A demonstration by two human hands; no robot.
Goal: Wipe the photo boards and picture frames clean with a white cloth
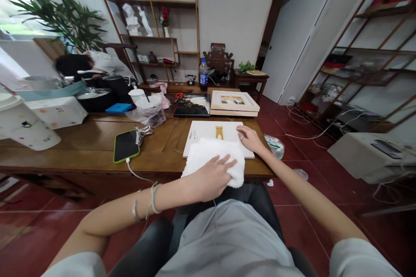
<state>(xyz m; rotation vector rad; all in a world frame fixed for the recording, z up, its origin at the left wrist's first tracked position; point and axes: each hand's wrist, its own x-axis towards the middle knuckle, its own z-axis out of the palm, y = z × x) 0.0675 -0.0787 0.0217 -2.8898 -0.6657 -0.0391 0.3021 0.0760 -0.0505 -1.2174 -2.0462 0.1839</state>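
A white board [199, 132] with a tan bear-shaped figure [219, 132] and small print lies flat near the table's front edge. Over its lower part is spread a fluffy white towel [203, 151], which hangs past the table edge towards my lap. My left hand [212, 178] rests on top of the towel, fingers apart. At the board's right side, my right hand [249, 138] touches the surface with its fingertips, the fingers loosely bent and a ring on one. How much of the board the towel hides I cannot tell.
Behind the board lie a black picture panel [191, 105] and a white framed picture [234, 103]. A charging phone [126, 145], plastic-wrapped cup [148, 110], blue box [118, 108] and paper bucket [26, 123] stand leftward. A dark drink bottle [203, 75] is behind. Another person [110, 62] bends at far left.
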